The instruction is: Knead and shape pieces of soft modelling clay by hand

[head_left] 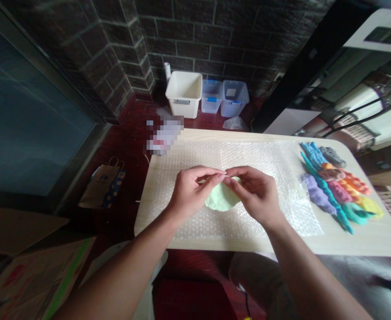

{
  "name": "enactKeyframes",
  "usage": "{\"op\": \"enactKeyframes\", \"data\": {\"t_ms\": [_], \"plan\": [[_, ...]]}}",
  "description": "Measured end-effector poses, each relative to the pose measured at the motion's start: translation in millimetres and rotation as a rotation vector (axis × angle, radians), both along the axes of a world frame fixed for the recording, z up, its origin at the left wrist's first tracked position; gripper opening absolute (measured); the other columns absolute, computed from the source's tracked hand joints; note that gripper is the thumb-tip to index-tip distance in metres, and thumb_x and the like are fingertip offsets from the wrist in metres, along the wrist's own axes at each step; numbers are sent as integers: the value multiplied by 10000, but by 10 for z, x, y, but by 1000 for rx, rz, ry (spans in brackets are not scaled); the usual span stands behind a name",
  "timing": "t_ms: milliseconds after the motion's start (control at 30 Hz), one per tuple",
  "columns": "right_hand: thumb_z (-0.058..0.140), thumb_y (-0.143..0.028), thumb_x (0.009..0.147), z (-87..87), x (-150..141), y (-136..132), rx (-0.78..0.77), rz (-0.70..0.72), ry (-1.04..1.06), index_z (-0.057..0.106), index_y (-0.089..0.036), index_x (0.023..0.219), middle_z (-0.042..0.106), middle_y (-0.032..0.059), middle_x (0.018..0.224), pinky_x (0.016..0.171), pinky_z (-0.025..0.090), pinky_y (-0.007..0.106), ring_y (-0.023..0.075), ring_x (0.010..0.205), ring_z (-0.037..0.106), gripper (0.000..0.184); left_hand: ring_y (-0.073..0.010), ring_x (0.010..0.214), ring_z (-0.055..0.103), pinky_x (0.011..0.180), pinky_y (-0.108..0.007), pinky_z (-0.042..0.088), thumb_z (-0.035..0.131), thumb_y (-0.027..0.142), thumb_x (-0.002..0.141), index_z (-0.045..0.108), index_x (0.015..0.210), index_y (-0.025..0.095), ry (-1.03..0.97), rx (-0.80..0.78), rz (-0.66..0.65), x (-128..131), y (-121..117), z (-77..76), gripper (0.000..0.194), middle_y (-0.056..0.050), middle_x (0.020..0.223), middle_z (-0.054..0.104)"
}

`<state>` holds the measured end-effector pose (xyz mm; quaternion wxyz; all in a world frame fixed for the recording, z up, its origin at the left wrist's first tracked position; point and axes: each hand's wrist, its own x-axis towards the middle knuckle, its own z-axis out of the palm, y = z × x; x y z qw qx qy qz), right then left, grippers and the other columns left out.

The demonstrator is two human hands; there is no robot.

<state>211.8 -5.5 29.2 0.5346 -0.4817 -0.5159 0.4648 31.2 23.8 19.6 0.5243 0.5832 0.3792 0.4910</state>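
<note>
So the green piece (222,198) on my feed is a pale minty, flat-looking thing, kinda roundish with a slightly wavy near edge, and I honestly can't tell what it's made of. I see it pinched along its far edge between the left hand (195,186) and right hand (258,191), thumbs covering bits of it. It's over the bubble wrap (195,226), though from here I can't tell if it's touching.

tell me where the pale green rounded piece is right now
In the head view, the pale green rounded piece is just below centre, between the left hand and right hand, over the clear plastic bubble wrap.
</note>
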Motion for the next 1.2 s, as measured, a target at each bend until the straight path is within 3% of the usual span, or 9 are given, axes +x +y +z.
{"op": "enactKeyframes", "data": {"t_ms": [67, 233, 500, 700, 867, 1067, 1200], "plan": [[937, -326, 771, 13, -13, 15, -39, -13, 46, 808, -219, 1047, 811, 51, 908, 630, 566, 270, 163, 746, 728, 324, -193, 904, 785, 845, -302, 620, 771, 341, 944, 827, 976, 190, 17, 9, 11, -2, 9, 16, 164, -69, 984, 837], [886, -369, 827, 29, 0, 6, -98, 13, -6, 834, -196, 903, 800, 53, 801, 569, 517, 272, 152, 647, 676, 197, -198, 915, 772, 842, -306, 609, 740, 361, 963, 785, 982, 182, 34, -2, -29, 3, 14, 18, 186, -70, 977, 821], [912, -311, 793, 33, -32, -4, -81, -20, 13, 824, -204, 962, 773, 26, 763, 541, 480, 238, 128, 629, 650, 218, -198, 892, 765, 835, -308, 596, 756, 372, 952, 806, 969, 182, 41, 6, -17, -13, 12, 22, 197, -74, 964, 823], [851, -366, 857, 23, -19, -1, -100, 2, 0, 813, -184, 891, 798, 55, 794, 569, 526, 261, 146, 640, 685, 189, -199, 931, 759, 860, -305, 594, 729, 378, 968, 770, 971, 182, 44, -13, -31, -8, 13, 29, 200, -69, 974, 810], [882, -325, 820, 15, -17, -16, -84, 3, -26, 797, -185, 902, 779, 46, 785, 537, 497, 252, 143, 626, 662, 183, -222, 937, 765, 857, -329, 603, 753, 380, 942, 785, 991, 182, 45, -12, -67, 0, 13, -6, 206, -92, 993, 817], [905, -289, 802, 33, -38, -15, -77, 7, -22, 775, -199, 939, 751, 13, 774, 539, 478, 219, 115, 629, 641, 209, -208, 898, 742, 830, -317, 578, 675, 329, 979, 759, 948, 176, 174, 30, -16, -12, -5, 45, 177, -79, 963, 805], [865, -328, 852, 56, -43, -13, -43, -11, -46, 787, -192, 892, 772, 29, 784, 583, 528, 240, 128, 651, 674, 162, -204, 872, 724, 793, -311, 556, 647, 328, 990, 745, 949, 172, 247, 58, -9, -26, -15, 67, 189, -71, 949, 793]]}}
